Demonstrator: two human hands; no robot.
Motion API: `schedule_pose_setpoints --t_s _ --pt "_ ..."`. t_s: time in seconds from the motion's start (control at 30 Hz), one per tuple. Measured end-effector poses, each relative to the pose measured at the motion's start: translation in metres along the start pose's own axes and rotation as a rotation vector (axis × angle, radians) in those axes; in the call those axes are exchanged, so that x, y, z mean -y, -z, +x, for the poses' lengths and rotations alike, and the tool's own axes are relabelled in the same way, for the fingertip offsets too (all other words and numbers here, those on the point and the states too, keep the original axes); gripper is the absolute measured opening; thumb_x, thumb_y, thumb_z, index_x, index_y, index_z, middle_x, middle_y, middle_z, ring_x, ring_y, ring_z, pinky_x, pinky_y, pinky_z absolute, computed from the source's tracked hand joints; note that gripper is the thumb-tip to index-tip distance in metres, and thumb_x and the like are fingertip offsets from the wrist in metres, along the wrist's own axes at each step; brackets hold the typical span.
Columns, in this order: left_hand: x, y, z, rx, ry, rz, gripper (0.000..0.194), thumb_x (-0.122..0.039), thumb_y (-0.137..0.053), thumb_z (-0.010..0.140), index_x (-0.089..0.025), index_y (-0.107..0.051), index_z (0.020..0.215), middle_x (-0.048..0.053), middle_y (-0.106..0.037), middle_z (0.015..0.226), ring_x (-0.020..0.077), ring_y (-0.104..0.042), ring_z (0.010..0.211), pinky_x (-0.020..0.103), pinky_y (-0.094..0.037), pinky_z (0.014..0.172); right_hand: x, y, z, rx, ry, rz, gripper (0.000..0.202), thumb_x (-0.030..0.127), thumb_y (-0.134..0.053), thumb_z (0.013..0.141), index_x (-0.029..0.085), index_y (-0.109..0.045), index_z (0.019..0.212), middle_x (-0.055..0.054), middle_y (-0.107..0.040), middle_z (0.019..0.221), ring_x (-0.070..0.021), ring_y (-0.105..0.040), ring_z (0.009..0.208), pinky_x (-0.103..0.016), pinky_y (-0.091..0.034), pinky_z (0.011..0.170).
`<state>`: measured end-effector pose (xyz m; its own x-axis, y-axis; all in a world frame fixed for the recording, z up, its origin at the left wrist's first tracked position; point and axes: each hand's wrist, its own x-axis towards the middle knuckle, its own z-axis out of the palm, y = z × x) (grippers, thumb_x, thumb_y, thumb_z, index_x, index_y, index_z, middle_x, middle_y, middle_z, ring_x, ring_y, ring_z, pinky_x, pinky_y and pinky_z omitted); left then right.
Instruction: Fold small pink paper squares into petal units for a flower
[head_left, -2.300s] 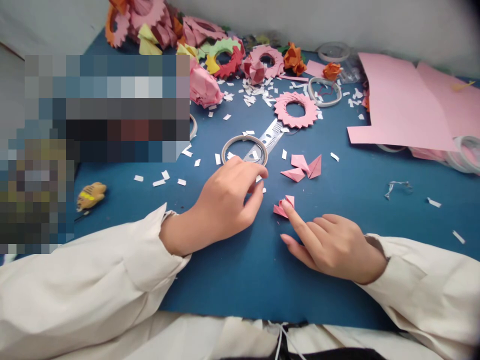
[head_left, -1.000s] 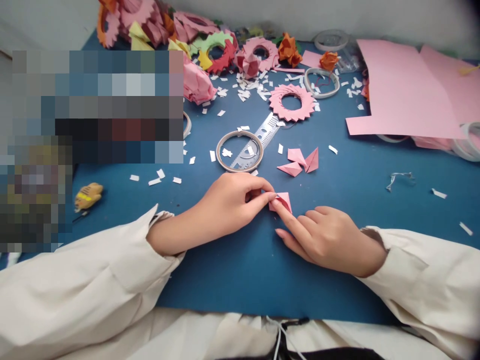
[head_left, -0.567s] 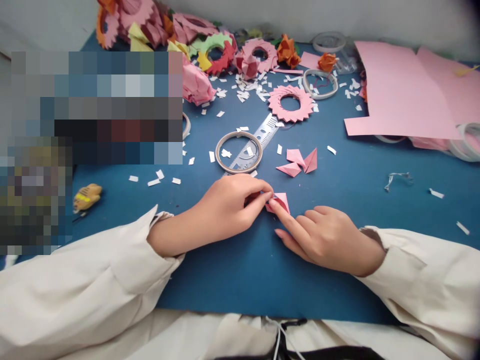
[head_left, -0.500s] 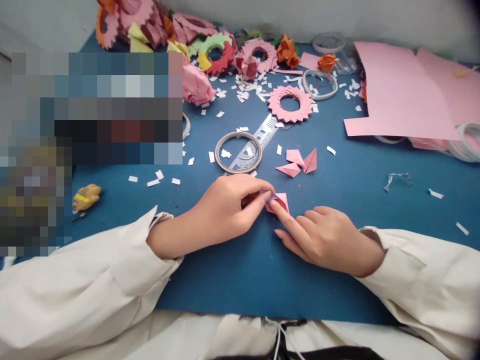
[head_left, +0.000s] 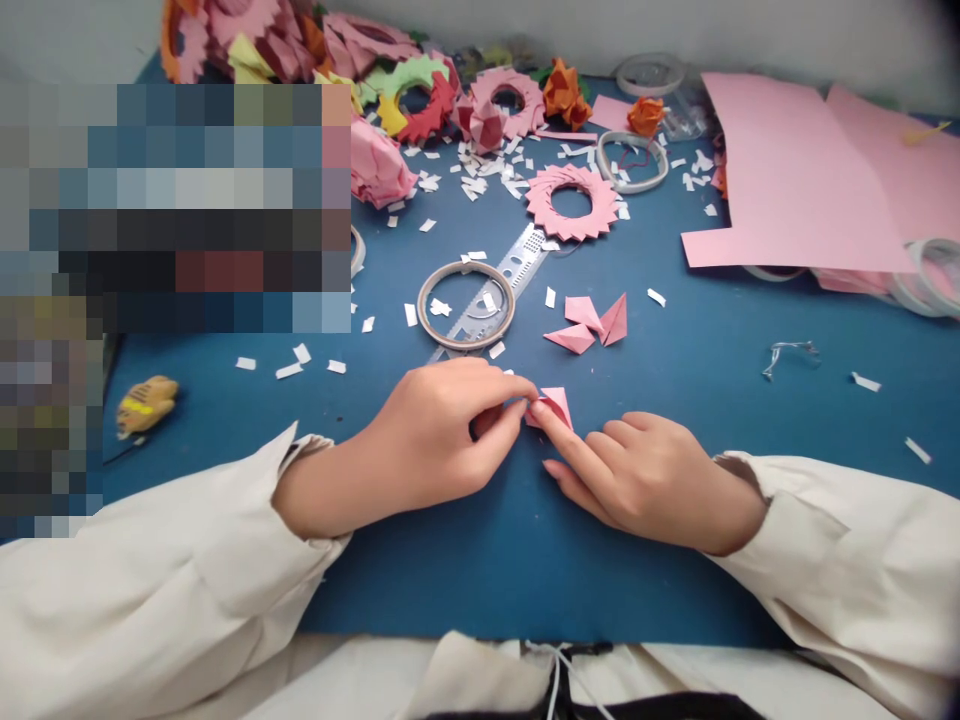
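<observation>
A small folded piece of pink paper (head_left: 556, 404) lies on the blue table under my fingertips. My left hand (head_left: 450, 425) pinches its left edge between thumb and fingers. The index finger of my right hand (head_left: 637, 470) is stretched onto the paper and presses it down; the thumb is apart and the other fingers are curled. Just beyond lie several folded pink paper pieces (head_left: 586, 322), touching or close together. A roll of tape (head_left: 466, 346) lies over a clear ruler (head_left: 525, 262), past my left hand.
A pink folded paper ring (head_left: 540, 205) lies behind the ruler. Pink sheets (head_left: 810, 180) cover the back right. White paper scraps (head_left: 289, 370) are scattered about. A yellow-brown toy-like object (head_left: 148, 407) sits at left. Paper flowers and rings crowd the back. The left side is blurred out.
The view has shifted slightly, so most things sit a little further left. Both hands keep nearly the same hold on the folded paper.
</observation>
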<state>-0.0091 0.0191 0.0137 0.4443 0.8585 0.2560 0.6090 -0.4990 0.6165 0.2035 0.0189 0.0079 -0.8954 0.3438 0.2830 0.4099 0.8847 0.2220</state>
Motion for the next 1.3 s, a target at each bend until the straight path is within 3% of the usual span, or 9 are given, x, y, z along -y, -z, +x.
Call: schedule_pose_setpoints --t_s 0.17,0.3,0.57,0.77,0.9,1.1,1.2,1.3 --pt "0.000 0.004 0.004 0.078 0.126 -0.087 0.016 -0.017 -0.054 0.082 -0.019 -0.068 0.089 -0.005 -0.052 0.055 0.0061 -0.046 0.050 0.018 -0.036 0.050 -0.003 -0.001 0.001 0.000 -0.003 -0.011 0.040 0.031 -0.046 0.092 0.005 -0.057 0.120 0.003 -0.047 0.046 -0.0102 -0.037 0.044 -0.030 -0.022 0.049" --pt "0.002 0.006 0.007 0.067 0.243 -0.174 0.015 -0.019 -0.055 0.081 -0.017 -0.070 0.085 -0.006 -0.049 0.051 0.0048 -0.042 0.045 0.016 -0.032 0.043 -0.007 -0.002 0.001 0.015 -0.014 0.009 0.039 0.029 -0.046 0.092 0.009 -0.054 0.125 0.004 -0.046 0.046 -0.0104 -0.038 0.044 -0.030 -0.021 0.049" --pt "-0.002 0.013 0.011 0.012 0.365 -0.279 0.015 -0.025 -0.060 0.079 -0.018 -0.073 0.081 -0.002 -0.065 0.062 0.0068 -0.047 0.048 0.016 -0.035 0.043 -0.010 -0.004 0.002 0.021 -0.030 0.006 0.043 0.030 -0.046 0.092 0.010 -0.048 0.131 0.004 -0.048 0.049 -0.0106 -0.039 0.047 -0.030 -0.021 0.049" --pt "-0.008 0.018 0.008 -0.084 0.240 -0.267 0.020 -0.022 -0.056 0.083 -0.018 -0.070 0.098 0.003 -0.067 0.090 0.0101 -0.057 0.071 0.018 -0.044 0.058 -0.013 -0.006 0.001 -0.011 -0.036 0.014 0.053 0.030 -0.046 0.092 0.009 -0.034 0.139 0.004 -0.051 0.052 -0.0108 -0.040 0.048 -0.030 -0.022 0.049" --pt "-0.009 0.017 0.006 -0.084 0.158 -0.250 0.018 -0.019 -0.056 0.084 -0.020 -0.072 0.091 0.001 -0.068 0.082 0.0112 -0.060 0.074 0.021 -0.047 0.067 -0.013 -0.006 0.000 -0.032 -0.033 -0.001 0.054 0.030 -0.045 0.093 0.010 -0.031 0.141 0.005 -0.048 0.050 -0.0108 -0.038 0.047 -0.030 -0.022 0.049" --pt "-0.006 0.018 0.009 -0.064 0.152 -0.203 0.017 -0.021 -0.057 0.084 -0.018 -0.072 0.078 0.000 -0.068 0.072 0.0106 -0.059 0.065 0.021 -0.045 0.061 -0.013 -0.007 -0.001 -0.019 -0.036 0.003 0.053 0.029 -0.047 0.092 0.014 -0.033 0.141 0.005 -0.048 0.051 -0.0104 -0.037 0.047 -0.030 -0.021 0.049" --pt "-0.005 0.019 0.010 -0.057 0.159 -0.205 0.016 -0.021 -0.057 0.083 -0.017 -0.072 0.085 0.002 -0.069 0.079 0.0123 -0.061 0.071 0.021 -0.047 0.064 -0.014 -0.008 -0.001 -0.020 -0.034 0.024 0.054 0.028 -0.047 0.092 0.013 -0.031 0.141 0.005 -0.049 0.052 -0.0104 -0.039 0.047 -0.030 -0.022 0.049" --pt "-0.003 0.019 0.009 0.005 0.121 -0.284 0.021 -0.019 -0.051 0.086 -0.017 -0.069 0.097 0.004 -0.069 0.096 0.0155 -0.063 0.089 0.024 -0.050 0.078 -0.015 -0.008 -0.001 -0.024 -0.025 0.058 0.053 0.026 -0.045 0.092 0.014 -0.030 0.141 0.005 -0.051 0.054 -0.0100 -0.041 0.048 -0.029 -0.024 0.049"
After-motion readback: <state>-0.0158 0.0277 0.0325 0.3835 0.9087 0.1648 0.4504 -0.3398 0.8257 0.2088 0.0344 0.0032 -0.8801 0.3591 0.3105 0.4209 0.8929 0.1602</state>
